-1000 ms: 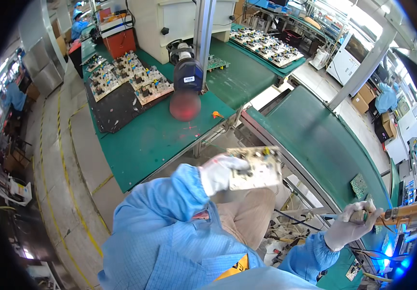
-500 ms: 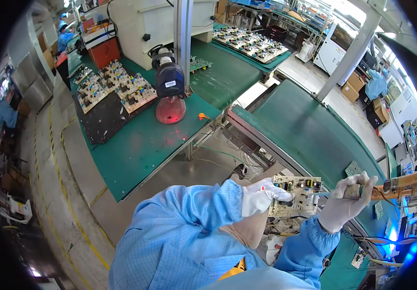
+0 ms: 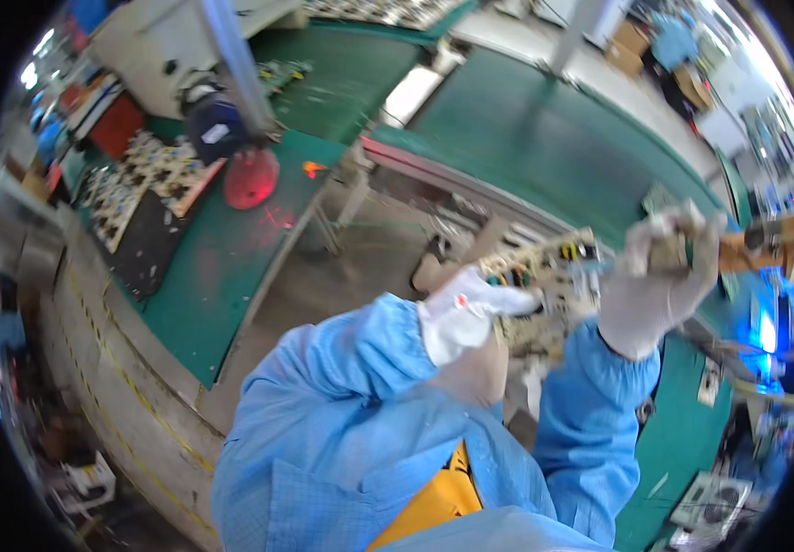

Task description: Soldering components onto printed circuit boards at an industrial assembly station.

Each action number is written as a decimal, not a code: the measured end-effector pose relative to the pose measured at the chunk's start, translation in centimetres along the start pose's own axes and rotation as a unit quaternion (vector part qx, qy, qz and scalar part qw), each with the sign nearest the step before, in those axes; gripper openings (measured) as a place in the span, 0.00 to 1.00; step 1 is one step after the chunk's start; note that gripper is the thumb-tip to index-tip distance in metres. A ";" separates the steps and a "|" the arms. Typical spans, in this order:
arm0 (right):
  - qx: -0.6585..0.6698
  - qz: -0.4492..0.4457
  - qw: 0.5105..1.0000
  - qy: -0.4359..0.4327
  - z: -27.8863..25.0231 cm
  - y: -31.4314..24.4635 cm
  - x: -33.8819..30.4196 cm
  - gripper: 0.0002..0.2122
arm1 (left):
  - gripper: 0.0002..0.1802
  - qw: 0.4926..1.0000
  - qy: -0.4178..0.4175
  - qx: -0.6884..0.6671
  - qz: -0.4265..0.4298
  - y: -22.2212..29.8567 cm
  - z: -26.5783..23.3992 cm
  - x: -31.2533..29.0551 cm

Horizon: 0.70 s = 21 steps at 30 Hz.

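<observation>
electronics factory floor: green conveyor belts (image 3: pixel 544 138), stacked circuit boards (image 3: pixel 139 179)

Green-matted workbenches (image 3: pixel 231 267) and a long green conveyor line (image 3: pixel 544 138) fill a brightly lit factory hall, with trays of circuit boards (image 3: pixel 139 179) on the left bench, a red-glowing lamp (image 3: pixel 252 177) under a grey post (image 3: pixel 231 55), and cardboard boxes (image 3: pixel 632 37) stacked beyond.

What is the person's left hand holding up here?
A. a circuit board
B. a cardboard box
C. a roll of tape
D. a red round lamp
A: the white-gloved left hand grips the edge of a pale circuit board studded with small parts, raised in front of the blue sleeves.
</observation>
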State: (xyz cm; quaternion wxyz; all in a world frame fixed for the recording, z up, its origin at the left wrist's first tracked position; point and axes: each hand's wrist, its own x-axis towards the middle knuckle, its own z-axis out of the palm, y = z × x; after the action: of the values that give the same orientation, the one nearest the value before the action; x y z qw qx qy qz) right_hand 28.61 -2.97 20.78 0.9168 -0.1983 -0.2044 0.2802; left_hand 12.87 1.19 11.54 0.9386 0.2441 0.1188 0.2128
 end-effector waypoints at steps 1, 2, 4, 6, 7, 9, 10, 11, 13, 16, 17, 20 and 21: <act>0.010 0.018 1.000 -0.015 0.3 0.4 0.5 0.12 | 0.18 0.999 0.009 0.040 0.005 0.8 -0.2 0.0; -0.037 0.003 0.993 -0.109 0.4 0.6 0.8 0.13 | 0.17 0.991 0.022 0.126 0.044 0.9 -0.4 0.2; -0.083 -0.018 0.971 -0.224 0.7 1.0 1.1 0.15 | 0.18 0.962 0.003 0.240 0.132 -0.8 -4.1 1.4; -0.114 -0.051 0.977 -0.171 1.1 1.7 1.3 0.16 | 0.19 0.761 -0.108 0.547 0.331 -0.2 -5.7 1.2; -0.138 -0.078 0.979 -0.126 1.3 1.9 1.3 0.17 | 0.18 0.729 -0.118 0.565 0.367 -0.3 -6.0 1.1; -0.143 -0.080 0.978 -0.130 1.2 2.0 1.3 0.17 | 0.18 0.697 -0.128 0.582 0.400 -0.4 -5.6 0.8; -0.145 -0.080 0.976 -0.139 1.3 2.1 1.2 0.18 | 0.17 0.845 -0.083 0.454 0.270 -0.4 -4.7 0.4; -0.144 -0.080 0.976 -0.139 1.2 2.0 1.0 0.18 | 0.16 0.944 -0.036 0.303 0.125 -0.4 -3.7 0.0; -0.138 -0.068 0.973 -0.170 1.0 1.9 0.8 0.17 | 0.16 0.947 -0.030 0.296 0.119 0.1 -1.9 -0.6; -0.186 -0.055 0.970 -0.149 1.1 1.7 0.5 0.16 | 0.18 0.959 -0.014 0.266 0.091 1.0 -0.1 -0.7; -0.187 -0.055 0.970 -0.148 0.9 1.8 0.5 0.16 | 0.20 0.967 -0.004 0.245 0.073 1.2 0.1 -0.6; -0.213 -0.083 0.962 -0.147 0.5 2.2 0.6 0.15 | 0.20 0.963 -0.009 0.251 0.101 0.4 -0.8 0.1; -0.216 -0.100 0.960 -0.149 0.5 2.3 0.6 0.16 | 0.20 0.963 -0.009 0.251 0.099 0.6 -0.7 -0.1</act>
State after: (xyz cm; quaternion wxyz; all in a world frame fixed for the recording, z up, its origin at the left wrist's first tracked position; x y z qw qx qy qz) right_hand 27.83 -0.74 20.31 0.8346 -0.3257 -0.4133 0.1630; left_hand 12.32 1.86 11.21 0.8223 0.4848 0.1351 0.2655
